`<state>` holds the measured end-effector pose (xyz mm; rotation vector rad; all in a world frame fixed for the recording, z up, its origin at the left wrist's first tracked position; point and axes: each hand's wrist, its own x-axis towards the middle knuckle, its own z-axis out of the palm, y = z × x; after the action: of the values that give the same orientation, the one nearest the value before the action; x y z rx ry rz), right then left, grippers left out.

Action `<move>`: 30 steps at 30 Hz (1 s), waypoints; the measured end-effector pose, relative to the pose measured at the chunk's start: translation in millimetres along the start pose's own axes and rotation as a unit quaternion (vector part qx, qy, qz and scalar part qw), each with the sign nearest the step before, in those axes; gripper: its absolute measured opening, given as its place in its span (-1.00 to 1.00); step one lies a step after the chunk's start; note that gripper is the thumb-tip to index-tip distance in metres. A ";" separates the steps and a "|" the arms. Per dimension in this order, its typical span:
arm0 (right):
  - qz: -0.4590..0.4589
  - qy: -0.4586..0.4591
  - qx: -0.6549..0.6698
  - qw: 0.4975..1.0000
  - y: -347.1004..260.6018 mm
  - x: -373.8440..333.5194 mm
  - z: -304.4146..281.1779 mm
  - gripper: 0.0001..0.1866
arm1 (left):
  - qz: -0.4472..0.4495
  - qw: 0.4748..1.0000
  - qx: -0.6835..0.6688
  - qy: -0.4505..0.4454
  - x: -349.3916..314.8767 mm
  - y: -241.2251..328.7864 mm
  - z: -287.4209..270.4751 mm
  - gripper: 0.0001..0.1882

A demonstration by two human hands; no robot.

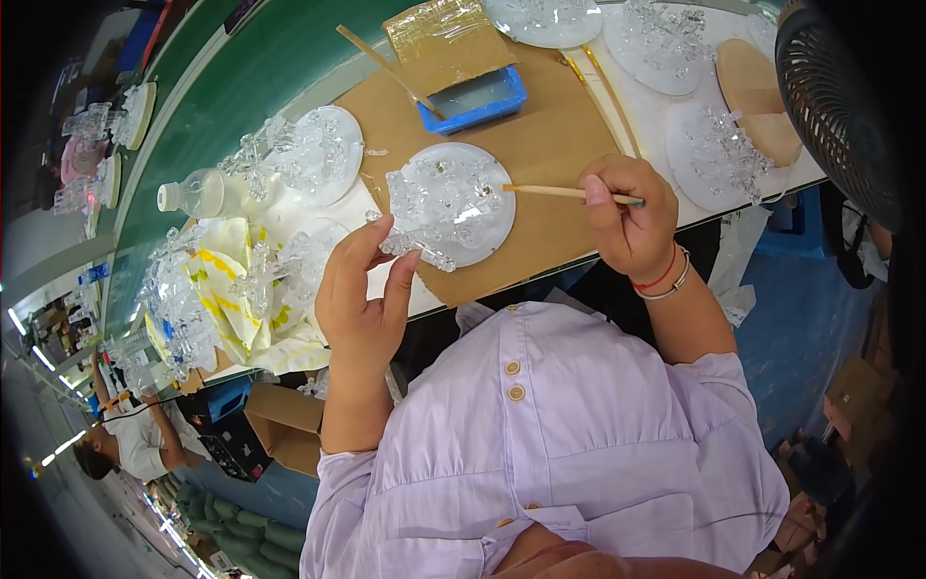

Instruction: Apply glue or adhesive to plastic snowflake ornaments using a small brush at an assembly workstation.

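Observation:
Between the thumb and forefinger of my left hand (pixel 365 294) is a clear plastic piece (pixel 424 252), held at the near left edge of a round white disc (pixel 492 232). More clear plastic parts (pixel 439 188) cover the middle of that disc. My right hand (pixel 632 217) grips a thin wooden brush (pixel 545 191) with a dark green end. Its tip points left and reaches the disc's right edge. Brown cardboard (pixel 550 125) lies under the disc.
Behind the disc stands a blue tray (pixel 477 108) with a cardboard flap and a stick (pixel 386 69). Discs with clear parts (pixel 323 154) and a plastic bottle (pixel 198 196) are at the left. Two brushes (pixel 612 101) lie at the right, near a black fan (pixel 834 116). Another person (pixel 140 439) is far left.

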<state>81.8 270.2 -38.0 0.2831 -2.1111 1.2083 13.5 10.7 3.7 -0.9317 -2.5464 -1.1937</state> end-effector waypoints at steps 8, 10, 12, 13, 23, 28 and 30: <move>0.002 0.020 -0.006 1.000 5.1 6.1 5.4 -0.93 | 0.000 1.000 -0.001 0.003 0.2 -0.5 1.0 -0.61; 0.000 0.024 -0.007 1.000 5.4 7.0 5.5 -0.93 | -0.001 1.000 -0.002 0.003 0.7 0.3 0.7 -0.61; -0.002 -0.008 -0.020 1.000 4.6 8.0 3.0 -0.93 | -0.003 1.000 -0.002 0.004 0.7 0.3 0.6 -0.61; -0.001 -0.008 -0.019 1.000 3.5 8.0 1.3 -0.93 | -0.005 1.000 -0.001 0.006 0.5 -0.2 0.5 -0.62; -0.019 -0.022 0.010 1.000 -14.1 -5.1 -7.6 -0.90 | 0.011 1.000 0.010 0.006 3.6 3.3 1.3 -0.64; -0.020 -0.038 0.025 0.999 -18.5 -7.0 -3.2 -0.89 | 0.014 1.000 0.002 0.004 2.4 4.5 1.7 -0.64; -0.026 -0.030 0.032 0.999 -17.4 -9.8 1.3 -0.88 | 0.016 1.000 0.002 0.005 2.5 5.2 2.0 -0.64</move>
<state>97.1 258.3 -33.0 0.4060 -2.1054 1.2532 15.0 15.8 6.6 -0.9595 -2.5165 -1.1815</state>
